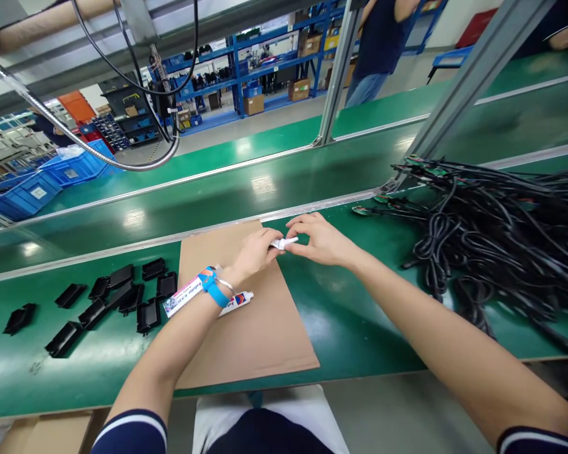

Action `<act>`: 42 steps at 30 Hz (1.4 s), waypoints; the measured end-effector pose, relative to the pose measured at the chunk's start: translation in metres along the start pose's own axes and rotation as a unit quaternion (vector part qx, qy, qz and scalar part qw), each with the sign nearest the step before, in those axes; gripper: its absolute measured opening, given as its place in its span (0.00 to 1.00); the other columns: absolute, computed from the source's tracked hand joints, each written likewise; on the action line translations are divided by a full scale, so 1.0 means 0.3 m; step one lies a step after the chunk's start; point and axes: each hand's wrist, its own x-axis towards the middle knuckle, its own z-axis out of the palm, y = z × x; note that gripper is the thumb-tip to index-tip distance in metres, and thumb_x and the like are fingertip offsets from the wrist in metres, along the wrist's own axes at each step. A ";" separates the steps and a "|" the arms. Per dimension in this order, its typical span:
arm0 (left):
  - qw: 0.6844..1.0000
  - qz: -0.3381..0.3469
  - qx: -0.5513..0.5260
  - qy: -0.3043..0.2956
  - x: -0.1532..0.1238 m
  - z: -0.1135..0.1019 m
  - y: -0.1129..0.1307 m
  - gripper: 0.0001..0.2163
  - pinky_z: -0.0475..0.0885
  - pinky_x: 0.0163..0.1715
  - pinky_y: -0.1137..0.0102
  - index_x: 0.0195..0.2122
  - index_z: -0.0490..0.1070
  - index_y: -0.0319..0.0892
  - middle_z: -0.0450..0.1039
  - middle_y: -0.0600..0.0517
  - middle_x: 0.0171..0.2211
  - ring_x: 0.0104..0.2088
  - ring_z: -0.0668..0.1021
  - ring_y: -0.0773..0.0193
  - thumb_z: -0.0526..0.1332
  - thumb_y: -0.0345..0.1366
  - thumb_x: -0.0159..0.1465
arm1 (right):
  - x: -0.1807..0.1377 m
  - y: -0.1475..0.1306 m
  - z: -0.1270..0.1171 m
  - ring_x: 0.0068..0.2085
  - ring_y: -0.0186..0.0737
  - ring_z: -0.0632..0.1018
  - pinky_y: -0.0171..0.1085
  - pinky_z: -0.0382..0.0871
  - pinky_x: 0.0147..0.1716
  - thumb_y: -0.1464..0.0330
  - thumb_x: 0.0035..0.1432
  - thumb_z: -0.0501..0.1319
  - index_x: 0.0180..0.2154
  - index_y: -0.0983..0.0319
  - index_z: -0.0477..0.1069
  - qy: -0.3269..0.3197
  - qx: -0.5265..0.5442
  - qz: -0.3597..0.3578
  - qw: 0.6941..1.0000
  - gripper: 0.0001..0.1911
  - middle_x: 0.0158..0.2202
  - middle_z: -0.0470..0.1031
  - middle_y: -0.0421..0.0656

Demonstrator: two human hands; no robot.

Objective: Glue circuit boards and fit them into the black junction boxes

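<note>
My left hand (254,253) is closed on a white glue tube, whose pointed nozzle (288,242) sticks out to the right; the rest of the tube is hidden in my fingers. Just right of it, my right hand (320,241) has its thumb and index finger curved apart around the nozzle, the thumb close beside it. Both hands are over the right edge of a flat cardboard sheet (250,347). Under my left wrist lie a white printed glue box (185,297) and a second white tube (238,302). A blue wrist strap (215,289) is on my left wrist.
Several small black plastic housings (94,312) lie at the left. A heap of black cables (454,233) with small green boards covers the right. Metal posts (336,75) and a rail stand behind; a metal hose (99,154) hangs upper left. A person (378,44) stands beyond.
</note>
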 end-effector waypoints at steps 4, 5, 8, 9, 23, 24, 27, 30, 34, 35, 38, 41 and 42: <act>0.985 0.051 -0.048 0.158 -0.186 -0.102 0.102 0.10 0.75 0.47 0.66 0.47 0.72 0.42 0.78 0.47 0.44 0.46 0.79 0.61 0.64 0.36 0.65 | -0.086 -0.206 -0.023 0.40 0.42 0.74 0.40 0.67 0.39 0.61 0.55 0.65 0.34 0.59 0.75 0.102 0.151 -0.011 0.983 0.08 0.37 0.76 0.43; 0.977 0.062 -0.056 0.199 -0.233 -0.122 0.128 0.10 0.75 0.47 0.67 0.46 0.73 0.42 0.79 0.47 0.43 0.46 0.80 0.61 0.65 0.36 0.65 | -0.108 -0.257 -0.012 0.36 0.39 0.73 0.38 0.67 0.35 0.61 0.55 0.66 0.33 0.59 0.74 0.124 0.186 -0.007 0.975 0.08 0.34 0.75 0.41; 0.961 0.055 -0.051 0.267 -0.364 -0.164 0.184 0.08 0.76 0.46 0.66 0.43 0.75 0.42 0.80 0.46 0.43 0.45 0.81 0.60 0.66 0.35 0.64 | -0.165 -0.390 0.039 0.29 0.35 0.70 0.36 0.64 0.29 0.62 0.55 0.68 0.30 0.59 0.74 0.156 0.247 -0.003 0.956 0.08 0.28 0.71 0.39; 0.958 0.046 -0.054 0.277 -0.404 -0.174 0.194 0.07 0.77 0.46 0.65 0.43 0.76 0.42 0.80 0.46 0.43 0.45 0.81 0.60 0.66 0.34 0.63 | -0.180 -0.426 0.059 0.28 0.34 0.69 0.36 0.64 0.28 0.61 0.55 0.68 0.29 0.59 0.74 0.159 0.269 -0.001 0.950 0.09 0.27 0.71 0.39; 0.806 -0.180 -0.523 0.212 -0.794 -0.261 0.218 0.17 0.72 0.23 0.72 0.23 0.79 0.38 0.76 0.50 0.21 0.21 0.74 0.68 0.74 0.49 0.51 | -0.215 -0.704 0.212 0.31 0.36 0.72 0.38 0.70 0.30 0.56 0.60 0.66 0.36 0.59 0.81 -0.157 0.531 -0.089 0.828 0.13 0.31 0.67 0.43; 0.797 -0.189 -0.533 0.213 -0.806 -0.262 0.219 0.18 0.72 0.23 0.72 0.21 0.79 0.38 0.77 0.50 0.20 0.21 0.74 0.67 0.74 0.50 0.49 | -0.211 -0.712 0.223 0.31 0.35 0.70 0.37 0.69 0.30 0.55 0.60 0.66 0.39 0.59 0.81 -0.177 0.539 -0.098 0.817 0.15 0.30 0.66 0.42; 0.795 -0.191 -0.521 0.245 -0.834 -0.268 0.224 0.15 0.75 0.29 0.69 0.22 0.79 0.40 0.79 0.48 0.23 0.26 0.78 0.63 0.75 0.48 0.49 | -0.213 -0.740 0.264 0.32 0.35 0.71 0.36 0.70 0.30 0.53 0.54 0.70 0.47 0.56 0.79 -0.153 0.575 -0.073 0.800 0.21 0.32 0.68 0.42; 0.803 -0.186 -0.503 0.259 -0.852 -0.268 0.221 0.12 0.75 0.33 0.69 0.23 0.80 0.40 0.80 0.48 0.26 0.30 0.80 0.62 0.74 0.44 0.53 | -0.236 -0.772 0.293 0.31 0.35 0.74 0.36 0.73 0.31 0.62 0.49 0.75 0.50 0.52 0.77 -0.088 0.624 -0.015 0.776 0.25 0.33 0.72 0.39; 0.775 -0.196 -0.545 0.252 -0.859 -0.253 0.204 0.13 0.73 0.27 0.71 0.21 0.79 0.40 0.79 0.49 0.24 0.25 0.77 0.65 0.76 0.44 0.49 | -0.256 -0.788 0.297 0.34 0.38 0.78 0.41 0.77 0.36 0.65 0.58 0.69 0.57 0.53 0.71 -0.119 0.651 0.002 0.750 0.25 0.35 0.78 0.42; 0.769 -0.198 -0.555 0.249 -0.858 -0.248 0.200 0.13 0.73 0.27 0.71 0.22 0.79 0.39 0.79 0.49 0.24 0.25 0.77 0.65 0.76 0.44 0.48 | -0.257 -0.787 0.296 0.36 0.39 0.78 0.42 0.77 0.37 0.64 0.59 0.68 0.59 0.54 0.69 -0.132 0.653 0.004 0.746 0.27 0.39 0.79 0.44; 0.774 -0.206 -0.547 0.245 -0.851 -0.238 0.196 0.13 0.75 0.32 0.68 0.24 0.80 0.40 0.81 0.48 0.27 0.29 0.80 0.61 0.76 0.45 0.48 | -0.255 -0.781 0.295 0.36 0.38 0.77 0.39 0.76 0.34 0.61 0.51 0.73 0.61 0.53 0.67 -0.115 0.652 0.019 0.749 0.36 0.43 0.77 0.45; 0.792 -0.207 -0.521 0.243 -0.845 -0.237 0.199 0.15 0.76 0.34 0.66 0.24 0.80 0.41 0.82 0.46 0.29 0.32 0.82 0.58 0.75 0.48 0.49 | -0.255 -0.778 0.292 0.31 0.34 0.74 0.37 0.75 0.32 0.63 0.47 0.76 0.60 0.52 0.68 -0.087 0.641 0.040 0.762 0.39 0.34 0.73 0.39; 0.797 -0.201 -0.515 0.245 -0.844 -0.239 0.200 0.15 0.77 0.35 0.66 0.23 0.79 0.41 0.82 0.46 0.29 0.32 0.82 0.58 0.75 0.48 0.50 | -0.256 -0.776 0.289 0.31 0.35 0.75 0.38 0.75 0.33 0.63 0.49 0.75 0.60 0.52 0.67 -0.093 0.639 0.040 0.762 0.37 0.31 0.72 0.38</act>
